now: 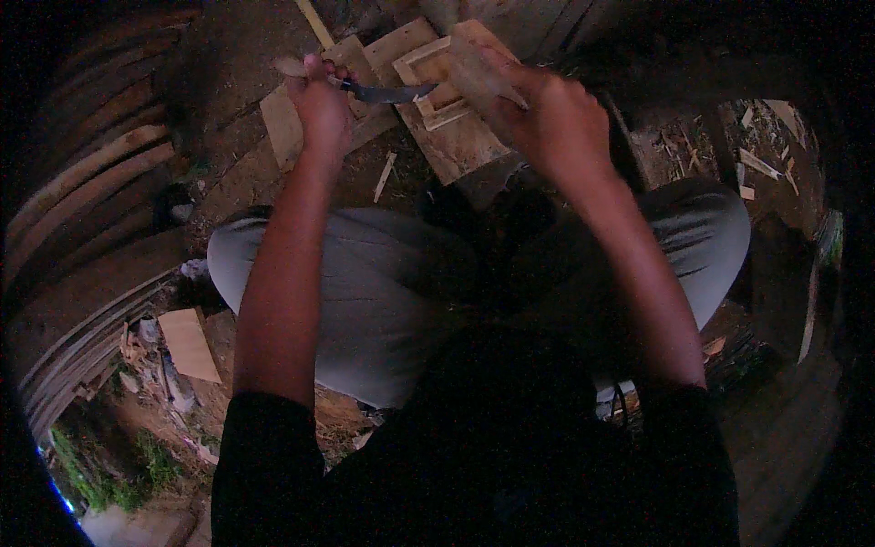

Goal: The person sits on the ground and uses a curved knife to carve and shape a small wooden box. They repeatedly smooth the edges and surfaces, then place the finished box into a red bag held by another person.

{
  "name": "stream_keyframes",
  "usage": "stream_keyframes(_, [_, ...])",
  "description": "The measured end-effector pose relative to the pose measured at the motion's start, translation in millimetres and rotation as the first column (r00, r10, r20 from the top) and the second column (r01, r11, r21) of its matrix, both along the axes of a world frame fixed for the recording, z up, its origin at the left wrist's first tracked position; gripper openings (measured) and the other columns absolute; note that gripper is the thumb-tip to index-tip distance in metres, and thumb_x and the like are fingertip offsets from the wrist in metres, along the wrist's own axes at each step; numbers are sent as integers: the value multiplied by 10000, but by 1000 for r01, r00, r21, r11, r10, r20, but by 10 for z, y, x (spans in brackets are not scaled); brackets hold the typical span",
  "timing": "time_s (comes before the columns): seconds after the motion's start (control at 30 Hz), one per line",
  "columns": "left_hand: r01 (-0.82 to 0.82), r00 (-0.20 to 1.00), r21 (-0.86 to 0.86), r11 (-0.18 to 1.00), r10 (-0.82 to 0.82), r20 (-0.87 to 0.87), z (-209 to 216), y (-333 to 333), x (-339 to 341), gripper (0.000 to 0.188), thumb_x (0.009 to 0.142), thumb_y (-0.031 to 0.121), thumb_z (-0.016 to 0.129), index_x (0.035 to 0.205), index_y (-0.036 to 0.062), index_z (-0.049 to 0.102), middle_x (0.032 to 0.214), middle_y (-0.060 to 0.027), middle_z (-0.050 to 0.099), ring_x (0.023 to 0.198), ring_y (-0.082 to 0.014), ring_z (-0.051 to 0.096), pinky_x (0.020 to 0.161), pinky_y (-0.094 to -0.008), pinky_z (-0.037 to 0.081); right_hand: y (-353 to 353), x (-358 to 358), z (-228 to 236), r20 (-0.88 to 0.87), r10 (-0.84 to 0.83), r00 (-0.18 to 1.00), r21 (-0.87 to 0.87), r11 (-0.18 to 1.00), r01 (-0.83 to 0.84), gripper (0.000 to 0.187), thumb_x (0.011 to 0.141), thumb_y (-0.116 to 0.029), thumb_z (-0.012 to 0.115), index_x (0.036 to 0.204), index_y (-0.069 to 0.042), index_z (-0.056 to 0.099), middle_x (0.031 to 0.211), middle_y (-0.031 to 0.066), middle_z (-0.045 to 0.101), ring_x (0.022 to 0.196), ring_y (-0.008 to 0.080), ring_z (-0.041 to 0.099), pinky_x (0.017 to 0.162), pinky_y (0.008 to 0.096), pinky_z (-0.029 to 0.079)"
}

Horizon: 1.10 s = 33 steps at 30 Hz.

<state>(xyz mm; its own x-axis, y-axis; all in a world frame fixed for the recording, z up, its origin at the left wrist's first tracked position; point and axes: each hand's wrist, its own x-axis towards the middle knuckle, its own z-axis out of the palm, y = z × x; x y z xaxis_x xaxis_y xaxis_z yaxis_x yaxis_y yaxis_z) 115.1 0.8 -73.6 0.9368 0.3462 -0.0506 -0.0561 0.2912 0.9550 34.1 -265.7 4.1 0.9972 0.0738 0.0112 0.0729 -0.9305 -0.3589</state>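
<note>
My left hand (321,105) is closed around the dark handle of a knife, and its blade (392,94) points to the right. The blade's tip reaches a small rectangular wooden frame (421,68) lying on a wooden board (465,150). In my right hand (567,123) is a flat piece of wood (478,68), tilted over the right side of the frame. That piece and the fingers are slightly blurred. From here I cannot tell whether the knife touches the frame.
More flat boards (281,126) lie beneath and left of my left hand. A thin wood strip (385,177) rests on the ground before my knees. Stacked planks (100,173) line the left side. Wood scraps (761,164) lie at right, and a loose board (190,345) lies at lower left.
</note>
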Motion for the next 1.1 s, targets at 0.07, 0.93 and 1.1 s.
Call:
stream_keyframes(0.07, [-15, 1000, 97, 995, 16, -15, 10, -13, -13, 218, 1009, 244, 507, 961, 45, 432, 797, -68, 504, 675, -186, 541, 661, -400, 526, 8, -12, 12, 71, 28, 997, 31, 999, -30, 383, 816, -289, 696, 1198, -285, 654, 861, 181, 689, 799, 389, 673, 712, 496, 555])
stream_keyframes(0.93, [5, 980, 33, 999, 2, -197, -343, 192, 97, 227, 985, 259, 543, 1091, 65, 491, 914, -34, 534, 828, -154, 481, 768, -332, 400, 515, 559, 232, 122, 268, 956, -34, 963, -266, 407, 784, -285, 713, 1175, -177, 668, 917, 189, 685, 842, 368, 673, 772, 474, 548])
stream_keyframes(1.1, [-133, 943, -113, 985, 90, -321, -586, 246, 185, 211, 900, 180, 609, 1057, 62, 534, 901, -48, 545, 858, -181, 512, 769, -338, 419, 364, 366, 258, 113, 298, 948, 72, 949, -307, 504, 798, -262, 703, 1288, -297, 595, 914, 170, 689, 803, 366, 676, 732, 464, 549])
